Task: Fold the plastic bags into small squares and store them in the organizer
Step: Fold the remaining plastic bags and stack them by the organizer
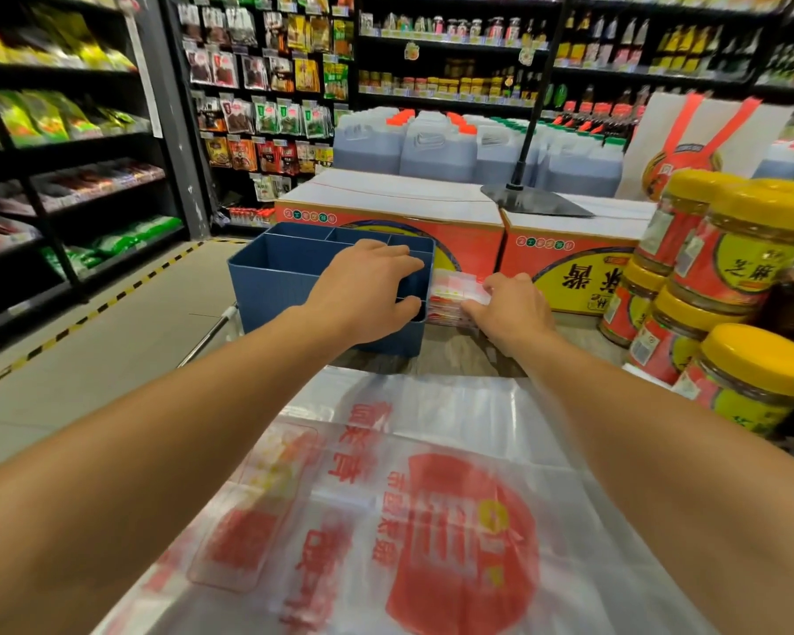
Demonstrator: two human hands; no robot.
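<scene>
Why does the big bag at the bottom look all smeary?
In the head view, the flat plastic bag lies nearest the camera and its red print is blurred; the blue organizer farther off looks sharper; the wide lens bends the shelves at the edges.

Grocery shop, stocked shelves (450,80), stacked jars (725,249)

organizer (271,286) compartments open above | jars (729,277) crowd right (stacked) | boxes (432,213) behind
</scene>
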